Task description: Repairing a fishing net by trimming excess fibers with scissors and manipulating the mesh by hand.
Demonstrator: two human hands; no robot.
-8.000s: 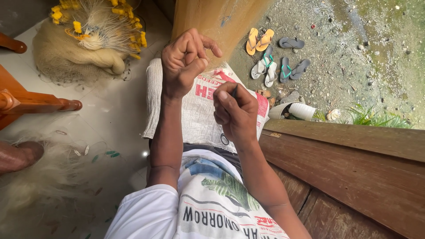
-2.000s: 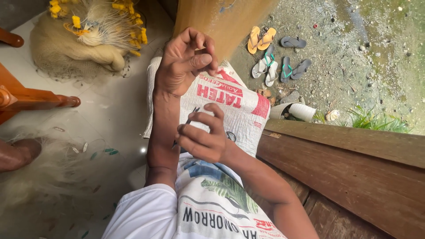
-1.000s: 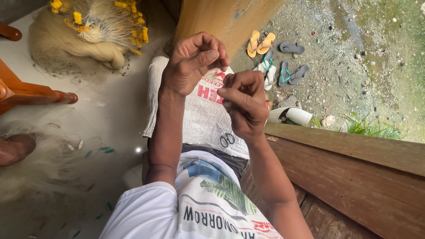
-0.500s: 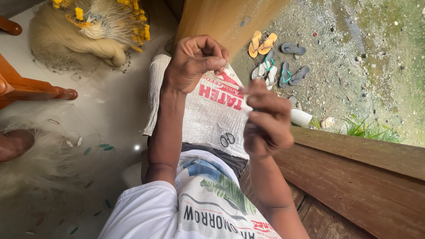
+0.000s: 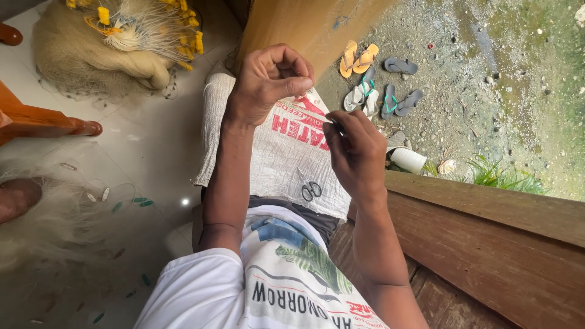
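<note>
My left hand (image 5: 268, 82) is raised over my lap with the thumb pressed against the curled fingertips. Whatever it pinches is too fine to make out. My right hand (image 5: 356, 152) is just below and to the right of it, its fingers closed on a thin dark tool (image 5: 336, 126) that points up toward the left hand. A white woven sack (image 5: 286, 152) with red print covers my lap. Small scissors (image 5: 311, 191) lie on the sack beneath my right wrist.
A heap of pale fishing net with yellow floats (image 5: 116, 42) lies at the back left, and more net (image 5: 49, 207) spreads over the tiled floor at left. Wooden furniture legs (image 5: 55, 125) stand left. A wooden ledge (image 5: 487, 244) runs right, with sandals (image 5: 372, 82) and a white cup (image 5: 407, 159) on the gravel beyond.
My right hand pulled down and away to the right, then came back up toward my left hand. The left hand stayed raised and pinched.
</note>
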